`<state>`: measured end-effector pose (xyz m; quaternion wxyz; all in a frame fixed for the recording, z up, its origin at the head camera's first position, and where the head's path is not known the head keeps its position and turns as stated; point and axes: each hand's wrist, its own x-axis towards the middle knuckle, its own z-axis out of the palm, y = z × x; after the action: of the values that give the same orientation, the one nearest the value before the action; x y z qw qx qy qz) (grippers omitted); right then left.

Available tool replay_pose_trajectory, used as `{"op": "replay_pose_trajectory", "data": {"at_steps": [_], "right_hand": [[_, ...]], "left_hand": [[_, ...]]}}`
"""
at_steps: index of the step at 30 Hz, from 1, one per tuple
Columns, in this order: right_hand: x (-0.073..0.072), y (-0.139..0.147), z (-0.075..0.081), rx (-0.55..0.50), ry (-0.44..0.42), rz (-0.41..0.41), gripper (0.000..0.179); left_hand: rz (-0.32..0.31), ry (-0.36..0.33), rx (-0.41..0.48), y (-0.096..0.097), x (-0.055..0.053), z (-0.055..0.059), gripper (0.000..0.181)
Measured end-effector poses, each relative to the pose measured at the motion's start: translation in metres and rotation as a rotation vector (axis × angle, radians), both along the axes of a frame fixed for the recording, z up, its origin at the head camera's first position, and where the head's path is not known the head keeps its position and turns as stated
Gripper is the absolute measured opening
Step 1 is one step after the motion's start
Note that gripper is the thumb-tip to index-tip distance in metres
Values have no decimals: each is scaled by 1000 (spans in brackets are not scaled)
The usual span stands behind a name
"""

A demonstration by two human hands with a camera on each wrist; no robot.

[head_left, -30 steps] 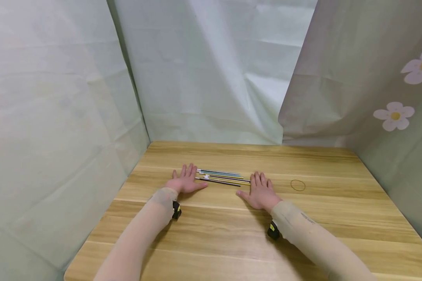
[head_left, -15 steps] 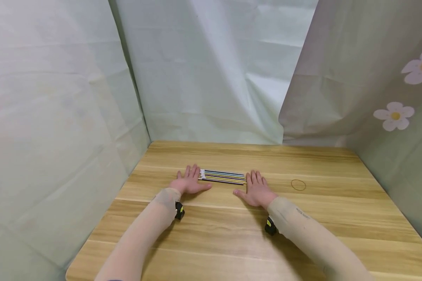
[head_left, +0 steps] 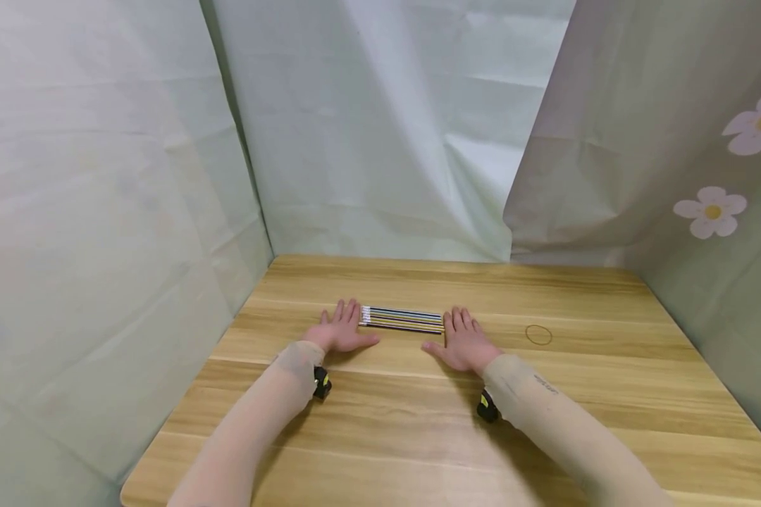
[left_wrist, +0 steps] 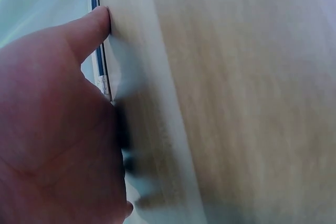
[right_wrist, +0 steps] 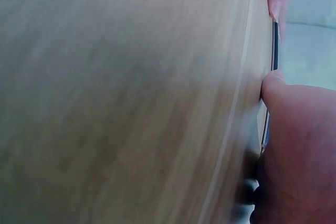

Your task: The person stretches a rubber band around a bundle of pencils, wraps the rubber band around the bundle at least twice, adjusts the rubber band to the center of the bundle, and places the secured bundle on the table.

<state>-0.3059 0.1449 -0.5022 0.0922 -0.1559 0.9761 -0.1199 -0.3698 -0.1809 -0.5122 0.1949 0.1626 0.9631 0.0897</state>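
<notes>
Several pencils (head_left: 402, 320) in dark, yellow and pale colours lie side by side across the table, their ends about level. My left hand (head_left: 341, 333), fingers straight and thumb spread, is against the pencils' white-tipped left ends. At their right ends my right hand (head_left: 465, 343) lies in the same way, fingers pointing away from me. In the left wrist view a dark pencil (left_wrist: 101, 59) runs behind the left thumb. The right wrist view has a dark pencil (right_wrist: 275, 45) between the two thumbs; the palm covers much of the rest.
A thin rubber band (head_left: 538, 334) lies on the wooden table (head_left: 406, 436), to the right of the right hand. Pale curtains (head_left: 380, 141) hang behind the table and along its sides, the right one with printed flowers.
The staggered pencils have become an even row with level ends. My right hand has moved a little left and my left hand slightly right; both have barely moved in the last half second.
</notes>
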Motion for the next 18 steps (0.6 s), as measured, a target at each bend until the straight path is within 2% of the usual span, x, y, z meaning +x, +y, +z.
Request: {"op": "replay_pose_trajectory", "data": {"at_steps": [9,15,18], "right_hand": [[-10,-5,-12,37,-32,-12,109],[-16,-1,-15,47,-40,0,107],[-18,0,-12,44,-32,1,105]], "left_hand": [[14,-4,12,7,6,-1,120],[6,21,-29,1,2,0,117],[7,31,-19,0,-1,1,119]]}}
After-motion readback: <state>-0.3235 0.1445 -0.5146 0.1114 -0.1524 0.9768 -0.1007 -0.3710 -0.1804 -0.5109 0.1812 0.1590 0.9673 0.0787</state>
